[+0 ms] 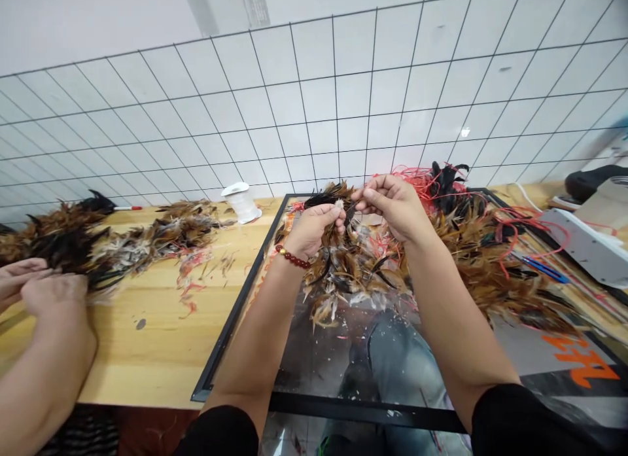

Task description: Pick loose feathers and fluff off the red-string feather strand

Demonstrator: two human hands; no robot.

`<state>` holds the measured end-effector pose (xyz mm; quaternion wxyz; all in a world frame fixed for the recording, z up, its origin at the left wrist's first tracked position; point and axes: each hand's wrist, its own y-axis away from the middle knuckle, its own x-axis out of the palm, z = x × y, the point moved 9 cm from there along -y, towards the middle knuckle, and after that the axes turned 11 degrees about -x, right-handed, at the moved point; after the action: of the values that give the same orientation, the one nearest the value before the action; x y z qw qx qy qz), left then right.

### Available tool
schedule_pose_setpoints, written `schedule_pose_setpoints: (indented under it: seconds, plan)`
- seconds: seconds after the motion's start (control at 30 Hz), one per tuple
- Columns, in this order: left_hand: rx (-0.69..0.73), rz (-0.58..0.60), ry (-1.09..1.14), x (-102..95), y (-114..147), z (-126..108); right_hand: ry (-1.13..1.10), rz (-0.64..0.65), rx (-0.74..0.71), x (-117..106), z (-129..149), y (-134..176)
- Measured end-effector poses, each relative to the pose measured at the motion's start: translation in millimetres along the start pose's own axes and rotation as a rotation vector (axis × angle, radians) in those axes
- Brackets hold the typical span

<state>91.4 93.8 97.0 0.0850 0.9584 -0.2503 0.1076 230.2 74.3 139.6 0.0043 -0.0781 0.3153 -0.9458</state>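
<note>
My left hand (316, 228), with a red bead bracelet at the wrist, is closed in a pinch. A small pale, fluffy feather tuft (339, 204) sticks up between its thumb and fingers. Just to the right, my right hand (395, 204) has thumb and forefinger pressed together. What is in this pinch is too small to make out; a thin dark feather shows between the two hands. Below them, a heap of brown, black and whitish feathers (358, 266) lies on a clear, black-framed panel (318, 371).
More feathers (471, 260) and tangled red string (417, 181) lie right, near a blue pen-like tool (544, 269) and a white box (589, 246). A white spool (242, 203) stands back left. At far left, another person's hands (49, 286) work at feathers. A black wire grid (314, 96) stands behind.
</note>
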Motion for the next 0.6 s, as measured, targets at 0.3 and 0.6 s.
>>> schedule_pose_setpoints:
  seconds: [0.3,0.6]
  plan:
    - [0.083,-0.142,-0.466,6.9,7,-6,0.344,0.322,-0.271,35,41,11]
    - [0.117,0.138,-0.494,32.2,18,-10,0.162,0.154,-0.03,21,-8,3]
